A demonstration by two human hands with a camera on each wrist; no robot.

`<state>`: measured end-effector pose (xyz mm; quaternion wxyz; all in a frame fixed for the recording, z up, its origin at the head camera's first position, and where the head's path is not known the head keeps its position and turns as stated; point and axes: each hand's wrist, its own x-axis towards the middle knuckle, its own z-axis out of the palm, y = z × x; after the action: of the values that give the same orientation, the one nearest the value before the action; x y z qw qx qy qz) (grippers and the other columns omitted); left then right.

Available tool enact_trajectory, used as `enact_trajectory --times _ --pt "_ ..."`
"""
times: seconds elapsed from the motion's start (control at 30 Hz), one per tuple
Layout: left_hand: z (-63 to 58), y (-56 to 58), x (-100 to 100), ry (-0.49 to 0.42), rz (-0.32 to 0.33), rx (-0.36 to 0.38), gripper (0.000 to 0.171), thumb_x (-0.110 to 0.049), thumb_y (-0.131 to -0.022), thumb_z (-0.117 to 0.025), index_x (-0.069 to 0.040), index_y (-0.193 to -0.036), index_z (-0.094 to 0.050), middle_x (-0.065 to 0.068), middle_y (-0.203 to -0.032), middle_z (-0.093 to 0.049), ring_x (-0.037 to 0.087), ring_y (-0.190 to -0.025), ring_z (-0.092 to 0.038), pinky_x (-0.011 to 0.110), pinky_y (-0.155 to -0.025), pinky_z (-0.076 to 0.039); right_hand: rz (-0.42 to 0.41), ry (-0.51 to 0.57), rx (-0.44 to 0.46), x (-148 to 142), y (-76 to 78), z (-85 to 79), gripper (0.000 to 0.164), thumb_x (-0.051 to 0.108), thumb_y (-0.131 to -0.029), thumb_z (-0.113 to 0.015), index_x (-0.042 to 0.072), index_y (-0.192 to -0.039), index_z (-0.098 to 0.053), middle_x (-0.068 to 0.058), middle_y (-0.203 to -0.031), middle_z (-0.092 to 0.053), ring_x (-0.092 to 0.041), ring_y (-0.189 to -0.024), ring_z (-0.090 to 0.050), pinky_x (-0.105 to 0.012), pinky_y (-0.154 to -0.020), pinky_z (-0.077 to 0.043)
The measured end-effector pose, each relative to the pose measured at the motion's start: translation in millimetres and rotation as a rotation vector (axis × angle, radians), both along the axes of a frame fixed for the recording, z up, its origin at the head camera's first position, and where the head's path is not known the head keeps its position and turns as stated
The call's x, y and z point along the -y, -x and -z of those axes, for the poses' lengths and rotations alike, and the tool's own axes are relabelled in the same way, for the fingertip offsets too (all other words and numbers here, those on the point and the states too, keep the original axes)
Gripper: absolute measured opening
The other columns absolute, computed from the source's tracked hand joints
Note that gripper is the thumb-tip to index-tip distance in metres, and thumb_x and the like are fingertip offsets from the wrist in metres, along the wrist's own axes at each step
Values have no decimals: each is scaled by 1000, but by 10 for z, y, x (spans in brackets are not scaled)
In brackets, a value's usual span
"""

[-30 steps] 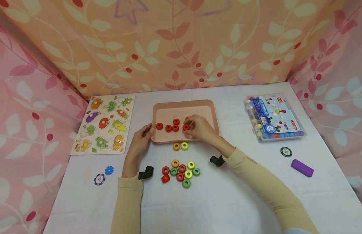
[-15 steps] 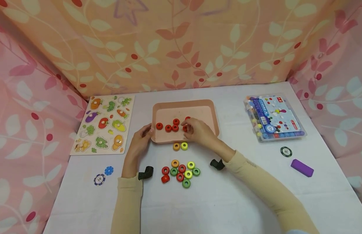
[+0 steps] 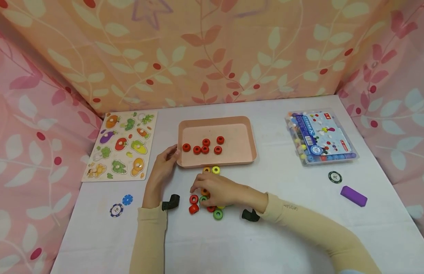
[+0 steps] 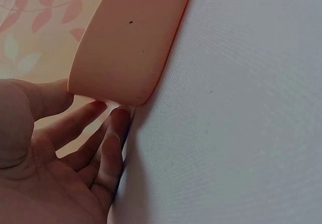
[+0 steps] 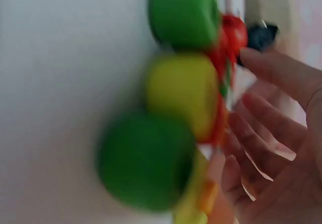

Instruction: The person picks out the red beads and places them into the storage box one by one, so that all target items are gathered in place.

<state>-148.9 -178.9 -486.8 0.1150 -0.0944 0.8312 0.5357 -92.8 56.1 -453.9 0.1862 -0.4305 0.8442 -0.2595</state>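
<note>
In the head view my left hand (image 3: 165, 166) is at the left end of a pink tray (image 3: 218, 164). Its thumb rests at the rim and its curled fingers hold the tray's corner, as the left wrist view also shows. Several red beads (image 3: 217, 150) lie inside the tray. My right hand (image 3: 220, 189) reaches over a loose group of ring-shaped beads, partly hiding them, its fingers spread and nothing in its grip. Near its fingertips are a red bead (image 3: 193, 199) and a green bead (image 3: 203, 200). The right wrist view shows a blurred yellow bead (image 5: 181, 93) beside green ones.
A vegetable puzzle board (image 3: 120, 146) lies at the left, a clear box of coloured beads (image 3: 321, 137) at the right. Round chips (image 3: 116, 210) and a purple block (image 3: 354, 196) lie on the white cloth. Yellow and orange beads sit just before the tray.
My right hand has left the red beads in the tray and moved down toward me, over the loose beads on the cloth. The left hand stays at the tray.
</note>
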Motion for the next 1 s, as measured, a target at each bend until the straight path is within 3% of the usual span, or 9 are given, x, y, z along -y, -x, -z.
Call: enact_trajectory --times 0.1,0.27,0.47,0.67,0.8,1.0 --pt "8 10 -1 0 6 -9 52 -36 -103 -54 -16 -150 -47 12 -146 -52 28 -122 -49 42 -106 -38 -27 -18 -43 54 -62 85 39 27 -84 -80 23 -122 -69 9 -112 -61 -8 -101 -48 -26 -89 -42" --pt "13 12 -2 -7 2 -9 51 -34 -104 -54 -15 -150 -47 12 -145 -52 27 -122 -50 41 -105 -37 -23 -8 -126 116 -105 174 28 29 -86 -78 24 -113 -72 10 -106 -62 -8 -102 -49 -29 -91 -39" --pt "5 18 -16 -9 -8 -1 51 -34 -103 -55 -15 -149 -48 12 -145 -52 28 -122 -49 43 -109 -36 38 58 -93 105 -38 142 23 29 -88 -77 23 -111 -71 12 -104 -62 -6 -96 -50 -27 -90 -42" --pt "2 4 -12 -8 5 -28 49 -32 -103 -55 -13 -148 -49 13 -144 -53 29 -124 -49 43 -111 -34 180 161 11 -8 178 -46 29 23 -89 -76 20 -117 -69 11 -111 -63 -13 -103 -56 -29 -91 -48" --pt "2 -8 -6 -18 21 -63 48 -29 -104 -55 -11 -148 -49 15 -142 -55 28 -123 -52 40 -105 -38 284 208 -6 -95 394 -122 30 20 -87 -78 18 -115 -69 7 -109 -63 -18 -100 -59 -31 -85 -50" --pt "7 -12 -5 -25 10 -45 49 -31 -103 -55 -13 -149 -49 13 -140 -55 27 -119 -52 34 -97 -40 430 229 -20 -230 775 -102 28 15 -85 -80 11 -111 -70 0 -100 -65 -25 -91 -61 -32 -75 -49"
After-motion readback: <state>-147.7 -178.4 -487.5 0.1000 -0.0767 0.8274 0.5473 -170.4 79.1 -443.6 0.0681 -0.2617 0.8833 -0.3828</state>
